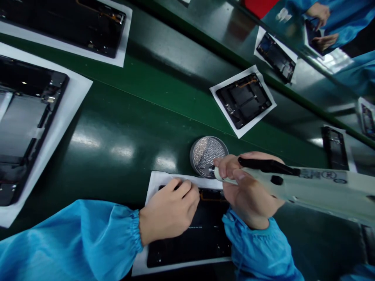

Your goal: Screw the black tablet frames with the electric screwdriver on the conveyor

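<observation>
My right hand (pixel 246 191) is wrapped round a pale electric screwdriver (pixel 316 191) with a black lever along its side. The screwdriver's metal tip end reaches the near edge of a round grey tray (pixel 191 158) of small screws. Below the tray, a black tablet housing (pixel 190 249) lies on a white sheet (pixel 150 191), partly covered by both hands. My left hand (pixel 171 208) rests over the upper part of this housing, its fingers curled and pressed together. Their tips are hidden, and what they pinch, if anything, does not show.
More tablet housings on white sheets lie at the left (pixel 26 109), upper left (pixel 67 23) and beyond the tray (pixel 244 99). Further devices lie along the right side of the green bench (pixel 131 128). Across the bench, a co-worker's hands (pixel 320 15) handle another device.
</observation>
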Available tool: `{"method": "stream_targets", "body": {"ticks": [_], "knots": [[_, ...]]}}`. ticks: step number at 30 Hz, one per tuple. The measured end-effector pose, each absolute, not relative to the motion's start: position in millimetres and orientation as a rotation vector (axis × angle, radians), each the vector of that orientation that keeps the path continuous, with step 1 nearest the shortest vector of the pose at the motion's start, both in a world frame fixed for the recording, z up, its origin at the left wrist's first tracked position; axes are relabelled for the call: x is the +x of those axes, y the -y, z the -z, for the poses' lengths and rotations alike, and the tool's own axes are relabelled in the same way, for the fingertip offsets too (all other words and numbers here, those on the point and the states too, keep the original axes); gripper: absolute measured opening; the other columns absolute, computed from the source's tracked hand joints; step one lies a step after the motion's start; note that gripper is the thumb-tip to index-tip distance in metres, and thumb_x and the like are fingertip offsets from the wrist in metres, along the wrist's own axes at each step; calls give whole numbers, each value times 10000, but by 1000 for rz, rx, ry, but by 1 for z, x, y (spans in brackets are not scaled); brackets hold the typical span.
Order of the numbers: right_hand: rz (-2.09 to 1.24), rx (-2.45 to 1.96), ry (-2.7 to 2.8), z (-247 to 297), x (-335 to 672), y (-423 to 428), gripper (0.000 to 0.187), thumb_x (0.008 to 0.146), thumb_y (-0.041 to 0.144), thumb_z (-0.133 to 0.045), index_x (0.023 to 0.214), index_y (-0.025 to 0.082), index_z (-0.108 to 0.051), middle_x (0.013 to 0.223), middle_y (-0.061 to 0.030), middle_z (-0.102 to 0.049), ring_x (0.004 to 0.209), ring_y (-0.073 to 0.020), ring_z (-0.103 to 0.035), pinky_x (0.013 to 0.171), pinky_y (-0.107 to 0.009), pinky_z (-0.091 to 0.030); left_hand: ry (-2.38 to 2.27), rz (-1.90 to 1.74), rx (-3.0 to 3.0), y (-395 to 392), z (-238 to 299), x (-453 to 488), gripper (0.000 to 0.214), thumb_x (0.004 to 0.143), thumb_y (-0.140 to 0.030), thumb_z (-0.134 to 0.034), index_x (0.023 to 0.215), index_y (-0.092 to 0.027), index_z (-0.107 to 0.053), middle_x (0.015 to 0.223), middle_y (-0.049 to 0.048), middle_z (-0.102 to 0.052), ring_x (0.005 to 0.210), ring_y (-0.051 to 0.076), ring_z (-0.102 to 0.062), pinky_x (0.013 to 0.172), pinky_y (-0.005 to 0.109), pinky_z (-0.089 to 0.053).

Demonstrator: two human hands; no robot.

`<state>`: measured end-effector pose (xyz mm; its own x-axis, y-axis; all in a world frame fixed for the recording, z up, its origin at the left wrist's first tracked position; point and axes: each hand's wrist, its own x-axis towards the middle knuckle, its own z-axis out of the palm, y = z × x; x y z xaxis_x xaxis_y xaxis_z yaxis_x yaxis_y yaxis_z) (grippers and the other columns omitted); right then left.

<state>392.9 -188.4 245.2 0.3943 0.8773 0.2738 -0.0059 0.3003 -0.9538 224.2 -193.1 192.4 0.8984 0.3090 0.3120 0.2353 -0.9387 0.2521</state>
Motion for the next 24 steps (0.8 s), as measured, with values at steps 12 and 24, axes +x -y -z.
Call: {"method": "stream_targets", "body": {"ticks": [12,24], "knots": [[-751,-1100,993,-239,393,187,298,750,22,-626,959,229,-676,604,46,-589,565,-145,-573,655,-387,-548,-457,-549,2823,195,-191,224,357,1016,-258,-481,1246,-46,-654,1221,150,-655,1067,297,-597,912,446,-434],[-819,-1159,1016,-265,392,222,289,802,119,-669,1045,272,-707,644,42,-600,595,-142,-564,725,-412,-531,-481,-620,2730,193,-187,225,269,977,-204,-520,1111,-50,-694,1071,139,-667,959,277,-600,792,428,-469]]}}
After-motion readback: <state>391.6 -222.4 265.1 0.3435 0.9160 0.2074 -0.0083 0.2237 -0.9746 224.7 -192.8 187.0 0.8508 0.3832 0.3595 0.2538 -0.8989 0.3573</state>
